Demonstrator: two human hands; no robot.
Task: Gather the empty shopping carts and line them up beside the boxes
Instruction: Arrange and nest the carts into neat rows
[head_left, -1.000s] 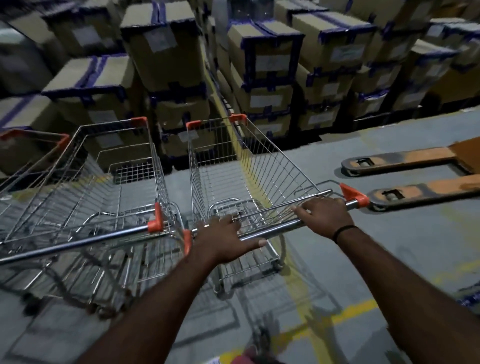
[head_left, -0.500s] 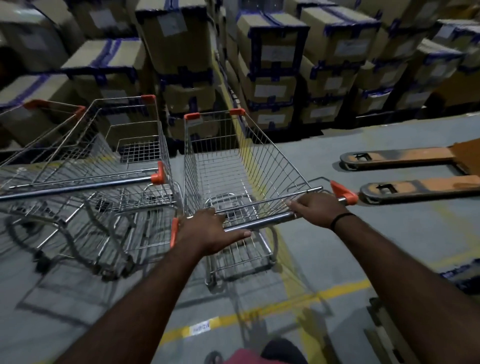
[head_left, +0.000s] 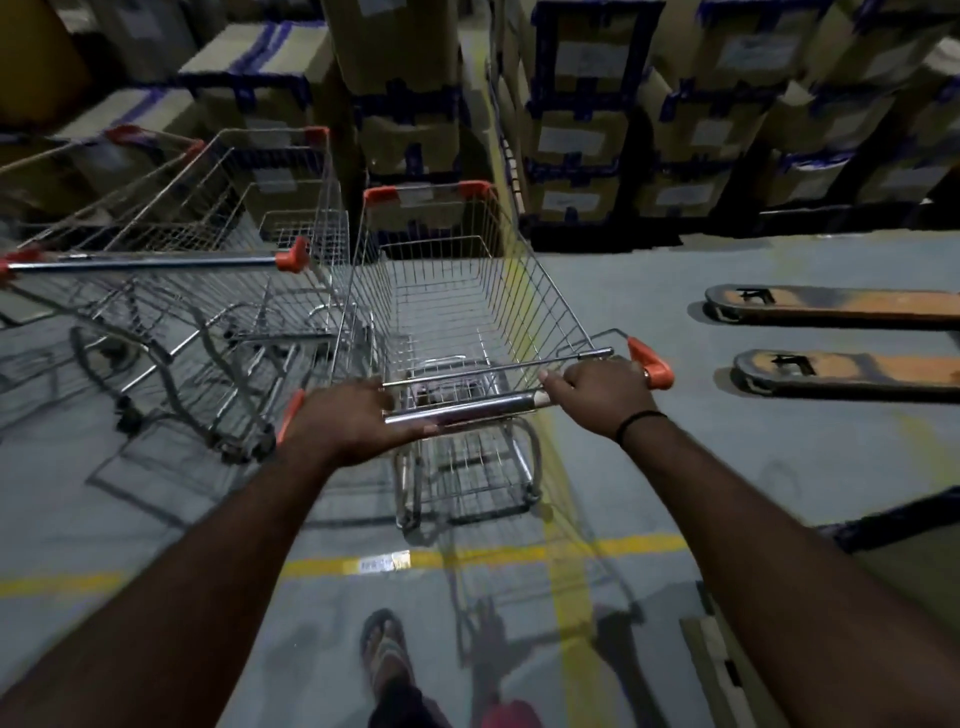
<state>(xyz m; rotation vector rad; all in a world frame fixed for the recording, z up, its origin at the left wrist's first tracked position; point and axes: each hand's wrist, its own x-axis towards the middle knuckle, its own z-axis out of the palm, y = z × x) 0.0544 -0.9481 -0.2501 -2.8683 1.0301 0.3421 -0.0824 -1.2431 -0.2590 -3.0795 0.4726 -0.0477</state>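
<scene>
Arms out straight, I've got left hand (head_left: 353, 415) and right hand (head_left: 602, 395) curled round the cart handle (head_left: 467, 410), one at each end.

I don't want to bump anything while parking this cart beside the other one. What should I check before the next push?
1. Grip: left hand and right hand both grip the handle bar. Ok.
2. Load: the pushed cart is empty. Ok.
3. Line-up: its handle sits nearer the person than that of the parked cart. Not ok.
4. Side gap between the two carts: touching or apart, cannot tell.
5. Right side: the pallet jack forks lie apart from the cart. Ok.
</scene>
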